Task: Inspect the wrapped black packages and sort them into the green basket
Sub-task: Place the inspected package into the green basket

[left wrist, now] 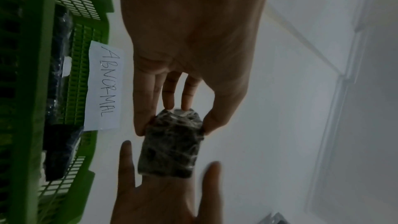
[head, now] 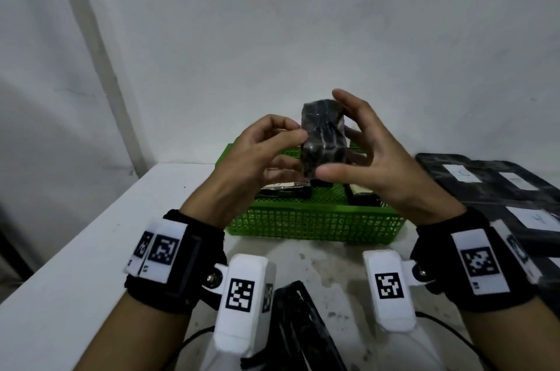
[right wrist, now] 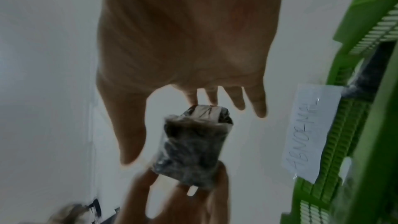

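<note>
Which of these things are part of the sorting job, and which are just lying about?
Part of the job:
- package, held up in both hands: left hand, right hand
- green basket, with packages inside
- "ABNORMAL" label on the basket
- black packages waiting at right

Lying about:
- black straps near the table edge

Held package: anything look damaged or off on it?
Nothing clearly damaged. The wrapped black package is held upright above the green basket between the left hand and right hand. Its clear wrap is crinkled and bunched at the top end, but no tear or spill shows. The wrist views are too blurred for finer flaws.
</note>
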A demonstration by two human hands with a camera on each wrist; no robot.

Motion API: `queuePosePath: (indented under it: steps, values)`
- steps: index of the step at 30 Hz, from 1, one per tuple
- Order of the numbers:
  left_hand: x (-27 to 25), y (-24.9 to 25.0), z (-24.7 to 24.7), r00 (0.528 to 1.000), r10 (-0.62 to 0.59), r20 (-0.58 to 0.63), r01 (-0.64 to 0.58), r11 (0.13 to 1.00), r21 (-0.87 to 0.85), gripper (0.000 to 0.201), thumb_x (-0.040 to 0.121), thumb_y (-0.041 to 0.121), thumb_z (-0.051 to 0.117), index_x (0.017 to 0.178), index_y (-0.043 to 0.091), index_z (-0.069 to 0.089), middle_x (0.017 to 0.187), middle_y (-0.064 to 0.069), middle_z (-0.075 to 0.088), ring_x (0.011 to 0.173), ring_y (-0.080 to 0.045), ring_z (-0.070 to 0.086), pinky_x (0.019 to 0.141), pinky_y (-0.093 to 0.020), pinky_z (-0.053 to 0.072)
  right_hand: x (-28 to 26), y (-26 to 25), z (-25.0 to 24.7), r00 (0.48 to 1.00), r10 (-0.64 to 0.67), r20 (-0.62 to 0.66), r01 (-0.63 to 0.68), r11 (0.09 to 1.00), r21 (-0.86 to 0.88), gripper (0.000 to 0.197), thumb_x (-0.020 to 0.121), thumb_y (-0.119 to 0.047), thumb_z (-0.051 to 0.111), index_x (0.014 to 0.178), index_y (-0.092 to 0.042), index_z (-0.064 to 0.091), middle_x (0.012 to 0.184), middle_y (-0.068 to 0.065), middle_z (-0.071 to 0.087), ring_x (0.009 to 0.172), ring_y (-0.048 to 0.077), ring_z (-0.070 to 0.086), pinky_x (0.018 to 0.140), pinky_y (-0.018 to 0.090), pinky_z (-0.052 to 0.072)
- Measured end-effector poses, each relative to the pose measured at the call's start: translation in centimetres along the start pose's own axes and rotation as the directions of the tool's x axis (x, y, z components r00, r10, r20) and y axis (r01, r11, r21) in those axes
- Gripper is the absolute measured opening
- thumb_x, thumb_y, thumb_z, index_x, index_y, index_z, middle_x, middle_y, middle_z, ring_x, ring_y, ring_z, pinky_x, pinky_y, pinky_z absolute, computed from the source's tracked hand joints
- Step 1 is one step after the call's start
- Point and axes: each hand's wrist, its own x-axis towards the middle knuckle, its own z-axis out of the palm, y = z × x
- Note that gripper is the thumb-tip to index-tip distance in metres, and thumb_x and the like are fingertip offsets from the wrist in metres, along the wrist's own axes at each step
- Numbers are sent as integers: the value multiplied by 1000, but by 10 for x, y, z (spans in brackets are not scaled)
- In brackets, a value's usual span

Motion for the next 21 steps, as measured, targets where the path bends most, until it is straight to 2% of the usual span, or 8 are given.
queuePosePath:
  steps: [1,3,6,8,10,14,17,21]
  values:
    - [1,-1,-1,1000,14,-6,-14,1000,11,32,72,28,81,98,20,64,101,-1,67,76,-24,69,76,-39,61,1,-1,1,999,38,-1,-38,998,51,98,66,-53,79,151,-48,31,155,-22,39,139,7,47,112,42,45]
    - [-1,-4,0,998,55,-6,-55,995,88,43,69,27,83,107,21,62,115,-3,64,88,-27,72,80,-41,61,3,0,1,989,130,-64,-120,982,146,91,68,-56,75,150,-43,36,149,-12,51,129,11,59,106,47,50]
    - [-6,-4,6,994,76,83,-94,969,228,49,77,18,79,119,22,55,124,-1,59,87,-17,71,84,-37,60,5,4,0,977,157,-146,-143,985,98,64,80,-32,78,137,-30,50,116,-2,75,106,19,73,91,45,58]
    - [-7,-5,11,992,59,112,-86,963,256,48,84,13,77,123,21,50,125,-2,59,87,-15,71,84,-36,60,5,5,0,974,125,-188,-119,992,42,51,85,-14,76,129,-27,54,104,-1,78,97,19,75,87,43,60]
    - [-5,-7,12,994,56,94,-77,969,236,44,89,13,73,124,21,47,124,-8,59,94,-21,72,86,-42,61,4,5,0,972,88,-218,-87,996,13,50,83,-10,78,124,-28,56,98,-1,79,91,17,76,87,46,61]
    - [-2,-11,8,996,77,43,-83,983,164,47,87,3,72,127,16,52,125,-16,61,106,-24,69,88,-43,60,2,-2,-1,986,26,-165,-25,1000,4,54,78,-24,83,124,-28,56,108,-1,77,102,18,74,91,52,59]
    - [1,-14,1,987,163,-2,-159,966,201,49,79,-7,75,119,17,59,121,-3,66,114,-20,65,89,-41,59,0,-12,-4,996,-41,-85,47,997,63,41,79,-39,76,117,-29,64,119,-7,71,115,15,68,97,48,55]
    - [2,-14,2,958,286,9,-279,927,251,42,81,-2,77,110,22,58,118,4,64,118,-16,62,87,-41,60,1,-22,-1,988,-75,-138,94,987,134,14,84,-32,69,98,-30,68,96,-18,71,95,6,71,82,45,60]
